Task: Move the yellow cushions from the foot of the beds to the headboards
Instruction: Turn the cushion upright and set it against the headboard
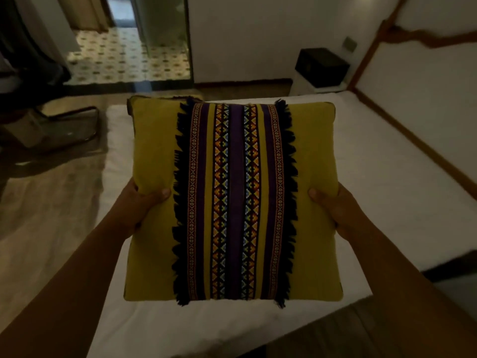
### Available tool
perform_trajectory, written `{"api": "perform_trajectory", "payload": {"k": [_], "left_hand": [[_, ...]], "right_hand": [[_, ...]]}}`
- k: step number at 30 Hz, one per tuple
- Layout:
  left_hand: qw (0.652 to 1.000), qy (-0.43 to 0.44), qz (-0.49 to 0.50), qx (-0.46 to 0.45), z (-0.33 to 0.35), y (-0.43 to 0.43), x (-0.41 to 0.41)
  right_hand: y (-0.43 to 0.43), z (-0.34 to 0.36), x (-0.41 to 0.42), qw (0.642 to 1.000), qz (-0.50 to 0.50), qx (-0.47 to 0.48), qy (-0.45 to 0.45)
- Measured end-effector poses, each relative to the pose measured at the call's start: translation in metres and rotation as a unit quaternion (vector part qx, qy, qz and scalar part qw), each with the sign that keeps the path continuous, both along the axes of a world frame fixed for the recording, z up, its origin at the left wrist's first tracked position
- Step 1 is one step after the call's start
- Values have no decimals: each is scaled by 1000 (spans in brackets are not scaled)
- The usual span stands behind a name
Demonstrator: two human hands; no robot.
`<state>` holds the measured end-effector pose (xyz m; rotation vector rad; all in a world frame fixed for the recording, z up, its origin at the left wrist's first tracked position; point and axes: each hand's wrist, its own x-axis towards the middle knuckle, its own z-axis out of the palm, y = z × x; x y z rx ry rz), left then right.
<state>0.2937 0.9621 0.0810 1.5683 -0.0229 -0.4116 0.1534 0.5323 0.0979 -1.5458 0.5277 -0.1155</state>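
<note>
A square yellow cushion [154, 156] with a dark fringed, patterned band down its middle fills the centre of the view. It is held up over the white bed [361, 182]. My left hand [140, 202] grips its left edge, thumb on the front face. My right hand [333, 205] grips the right edge the same way. The fingers of both hands are hidden behind the cushion. The padded white headboard [426, 99] with a wooden frame runs along the right side of the bed.
A dark box on a white bedside stand [321, 67] sits at the far corner of the bed. A metal-framed rack [67, 127] stands on the wooden floor at the left. Beyond it, a doorway opens onto a patterned tile floor [124, 58].
</note>
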Motion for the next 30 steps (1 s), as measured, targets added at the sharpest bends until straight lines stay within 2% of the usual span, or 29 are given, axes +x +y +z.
{"api": "perform_trajectory", "payload": {"k": [6, 13, 22, 30], "left_hand": [[994, -15, -110, -2, 8, -71, 10], [975, -29, -219, -15, 24, -201, -12], [946, -66, -316, -2, 35, -397, -70], [930, -69, -361, 15, 29, -543, -132]], "right_hand": [[-25, 6, -87, 993, -117, -10, -7], [-91, 12, -193, 969, -244, -2, -24], [-224, 1, -308, 949, -310, -7, -51], [-333, -11, -391, 937, -347, -6, -49]]}}
